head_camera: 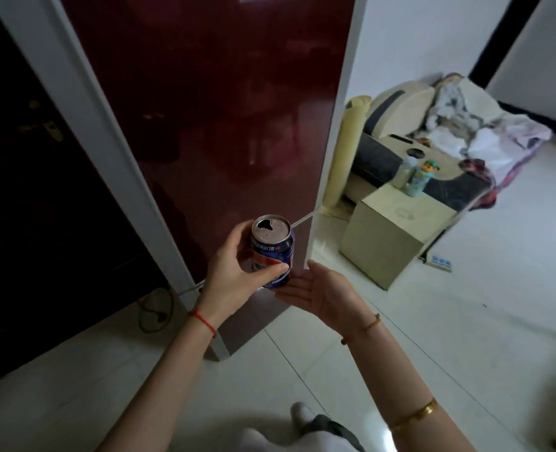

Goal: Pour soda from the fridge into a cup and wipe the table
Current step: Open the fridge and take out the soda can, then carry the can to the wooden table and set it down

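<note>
Can is held upright in front of the closed fridge, its top already open. Left hand grips it, fingers curled round its side. Right hand lies flat, fingers straight, just under its base. Fetching appears complete; next, carry it level to a cup, none visible here.

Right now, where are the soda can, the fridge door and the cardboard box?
soda can (275,252): head view, on its blue side wall.
fridge door (224,109): head view, on its dark red front panel.
cardboard box (381,246): head view, on its front face.
</note>
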Demonstrator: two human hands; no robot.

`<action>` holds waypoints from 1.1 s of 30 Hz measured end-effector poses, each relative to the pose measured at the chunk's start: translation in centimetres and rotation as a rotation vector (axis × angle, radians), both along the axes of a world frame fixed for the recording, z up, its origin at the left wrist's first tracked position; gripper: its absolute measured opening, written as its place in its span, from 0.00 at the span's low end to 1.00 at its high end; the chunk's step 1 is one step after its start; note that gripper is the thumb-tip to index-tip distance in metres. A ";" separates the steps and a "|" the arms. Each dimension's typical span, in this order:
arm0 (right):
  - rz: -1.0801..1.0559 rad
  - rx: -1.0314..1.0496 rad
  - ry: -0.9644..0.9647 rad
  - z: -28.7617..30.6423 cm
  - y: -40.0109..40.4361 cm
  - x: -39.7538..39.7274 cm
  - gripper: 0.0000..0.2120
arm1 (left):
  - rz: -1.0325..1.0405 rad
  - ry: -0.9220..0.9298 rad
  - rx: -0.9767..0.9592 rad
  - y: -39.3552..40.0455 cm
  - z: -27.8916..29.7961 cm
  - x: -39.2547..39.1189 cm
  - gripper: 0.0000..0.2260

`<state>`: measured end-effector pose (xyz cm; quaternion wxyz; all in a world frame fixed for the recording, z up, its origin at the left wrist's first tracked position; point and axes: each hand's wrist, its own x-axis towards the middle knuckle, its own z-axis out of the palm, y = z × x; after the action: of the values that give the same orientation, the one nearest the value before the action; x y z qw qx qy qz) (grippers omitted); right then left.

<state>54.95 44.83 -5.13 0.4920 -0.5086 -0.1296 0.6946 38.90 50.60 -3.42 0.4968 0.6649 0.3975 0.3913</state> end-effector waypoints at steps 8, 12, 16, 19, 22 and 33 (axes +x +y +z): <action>-0.262 -0.016 0.057 -0.7 -7.7 5.5 0.23 | -0.398 0.039 -0.048 -2.1 -0.8 6.1 0.31; -0.393 -0.008 0.070 -1.4 -12.1 8.1 0.24 | -0.556 0.065 -0.078 -4.1 -1.4 9.8 0.30; -0.518 0.012 0.097 -2.5 -17.1 10.5 0.24 | -0.690 0.084 -0.101 -7.2 -1.8 14.0 0.29; -0.586 0.016 0.095 -2.8 -21.3 12.4 0.24 | -0.773 0.092 -0.128 -10.2 -2.1 17.4 0.29; -0.656 0.017 0.091 -3.0 -25.9 14.4 0.24 | -0.841 0.102 -0.147 -14.0 -2.4 20.8 0.30; -0.905 -0.055 0.106 -3.0 -44.3 22.9 0.24 | -1.065 0.103 -0.179 -30.5 -3.1 33.3 0.28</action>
<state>77.86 0.54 -8.11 0.7383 -0.4906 0.1499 0.4379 72.22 20.10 -6.48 0.6610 0.7477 0.0612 0.0166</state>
